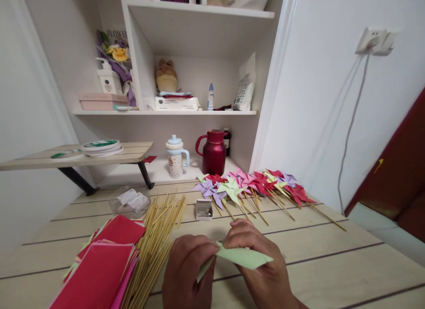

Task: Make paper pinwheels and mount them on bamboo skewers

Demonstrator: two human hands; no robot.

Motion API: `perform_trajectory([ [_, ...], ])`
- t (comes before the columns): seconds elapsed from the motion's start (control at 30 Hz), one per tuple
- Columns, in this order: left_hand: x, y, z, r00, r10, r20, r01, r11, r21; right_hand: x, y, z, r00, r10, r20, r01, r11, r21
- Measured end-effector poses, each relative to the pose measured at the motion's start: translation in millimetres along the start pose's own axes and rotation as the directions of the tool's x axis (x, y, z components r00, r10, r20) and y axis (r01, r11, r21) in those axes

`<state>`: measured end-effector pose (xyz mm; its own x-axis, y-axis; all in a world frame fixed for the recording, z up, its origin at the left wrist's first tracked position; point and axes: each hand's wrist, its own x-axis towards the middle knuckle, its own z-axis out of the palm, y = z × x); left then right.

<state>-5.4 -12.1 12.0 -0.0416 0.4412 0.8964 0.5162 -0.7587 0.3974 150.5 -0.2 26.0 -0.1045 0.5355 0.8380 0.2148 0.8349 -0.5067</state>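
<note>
Pinching a folded piece of light green paper (237, 257) between them, the left hand (189, 273) and the right hand (257, 264) meet low in the middle of the view, just above the wooden table (332, 260). The left hand's fingertips are closed on the paper's left end, and the right hand's thumb and fingers are clamped on its upper edge, with a pointed corner sticking out to the right. The paper is held slightly off the tabletop, near the table's front edge.

Just to the left of the left hand lies a bundle of bamboo skewers (156, 242), fanned out lengthwise, and beside that a stack of coloured paper sheets (102, 264) with red on top. A small metal box (203, 210) stands just beyond the hands. Farther back, a row of finished paper pinwheels (252, 185) in purple, green, pink and red lies on the table, sticks pointing toward the viewer. A clear plastic container (129, 202) sits behind the skewers. Against the back wall stand a red thermos jug (213, 152) and a lidded cup (175, 158).
</note>
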Motion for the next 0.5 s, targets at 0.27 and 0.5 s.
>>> perform_trajectory([
  [0.27,18.7,3.5,-18.9,0.955,0.283,0.089,-0.292,0.949,0.114,1.2,-7.7,-1.0,0.999,-0.037,0.008,0.037,0.998,-0.044],
  [0.5,29.0,9.3,-20.6,0.948,0.295,0.120,-0.312,0.936,0.164,4.2,-13.0,1.0,0.999,-0.038,-0.039,0.034,0.996,-0.088],
])
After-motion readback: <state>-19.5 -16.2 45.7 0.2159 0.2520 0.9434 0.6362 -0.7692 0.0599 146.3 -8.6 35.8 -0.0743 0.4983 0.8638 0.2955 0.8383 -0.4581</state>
